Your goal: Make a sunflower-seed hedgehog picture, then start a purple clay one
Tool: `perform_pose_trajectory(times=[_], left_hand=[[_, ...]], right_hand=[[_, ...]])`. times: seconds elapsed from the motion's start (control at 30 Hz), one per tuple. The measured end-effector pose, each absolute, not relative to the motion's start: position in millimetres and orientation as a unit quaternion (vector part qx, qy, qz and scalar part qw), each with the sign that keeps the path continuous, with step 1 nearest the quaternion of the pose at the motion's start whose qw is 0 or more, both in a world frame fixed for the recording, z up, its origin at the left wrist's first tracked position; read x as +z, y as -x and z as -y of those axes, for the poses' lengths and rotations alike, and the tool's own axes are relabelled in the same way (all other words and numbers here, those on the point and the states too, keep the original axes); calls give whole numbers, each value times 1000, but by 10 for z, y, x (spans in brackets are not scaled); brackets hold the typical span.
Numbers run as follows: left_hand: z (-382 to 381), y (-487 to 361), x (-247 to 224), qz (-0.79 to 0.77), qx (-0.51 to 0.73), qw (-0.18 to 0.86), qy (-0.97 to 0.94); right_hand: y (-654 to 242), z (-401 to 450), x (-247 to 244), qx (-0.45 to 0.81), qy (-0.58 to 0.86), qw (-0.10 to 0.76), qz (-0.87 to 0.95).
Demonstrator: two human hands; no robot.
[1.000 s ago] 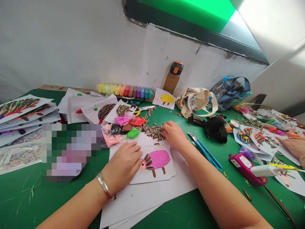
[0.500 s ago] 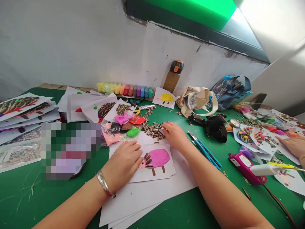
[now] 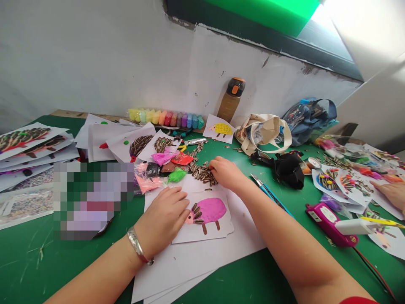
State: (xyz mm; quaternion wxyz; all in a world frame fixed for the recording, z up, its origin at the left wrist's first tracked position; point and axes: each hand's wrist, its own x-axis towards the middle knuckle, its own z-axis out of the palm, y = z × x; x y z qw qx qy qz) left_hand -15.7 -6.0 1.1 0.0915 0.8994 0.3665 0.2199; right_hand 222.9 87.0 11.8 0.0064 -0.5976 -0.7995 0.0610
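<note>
A white card (image 3: 202, 236) bears a pink clay hedgehog (image 3: 213, 210) with several striped seeds stuck behind its face and two brown legs. My left hand (image 3: 165, 217) lies flat with fingers spread, its fingertips on the card's left edge. At the right side of a pile of sunflower seeds (image 3: 202, 174), my right hand (image 3: 225, 171) has its fingers curled together; whatever is between the fingertips is too small to make out. Beneath the card are larger white sheets (image 3: 177, 270).
Bagged clay (image 3: 158, 183), a row of coloured clay packs (image 3: 167, 119), a bottle (image 3: 230, 101) and a cloth bag (image 3: 264, 133) lie beyond. Cutters (image 3: 272, 194) and a magenta glue gun (image 3: 332, 223) are at right, near another person's hand (image 3: 390, 192).
My right hand has shifted slightly left at the seed pile, and its fingers are more curled. My left hand stays on the card. The view has shifted slightly.
</note>
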Motion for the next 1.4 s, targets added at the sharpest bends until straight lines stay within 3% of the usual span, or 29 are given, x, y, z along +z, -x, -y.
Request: perform_pose_trajectory(times=[0.47, 0.73, 0.83, 0.97, 1.23, 1.4], left_hand=[[76, 154, 39, -391, 171, 134, -894], [86, 149, 76, -396, 155, 157, -892], [87, 147, 75, -397, 152, 156, -892], [82, 140, 60, -395, 156, 146, -894], [105, 127, 65, -375, 166, 93, -907], [169, 101, 101, -366, 222, 48, -902]], right_hand=[[-2088, -877, 240, 27, 580, -49, 813], [-2337, -655, 232, 12, 602, 63, 796], [-2387, -409, 263, 156, 599, 231, 751], [-2282, -64, 241, 349, 551, 297, 698], [-2087, 77, 139, 288, 526, 323, 732], [-2048, 85, 97, 225, 502, 267, 791]])
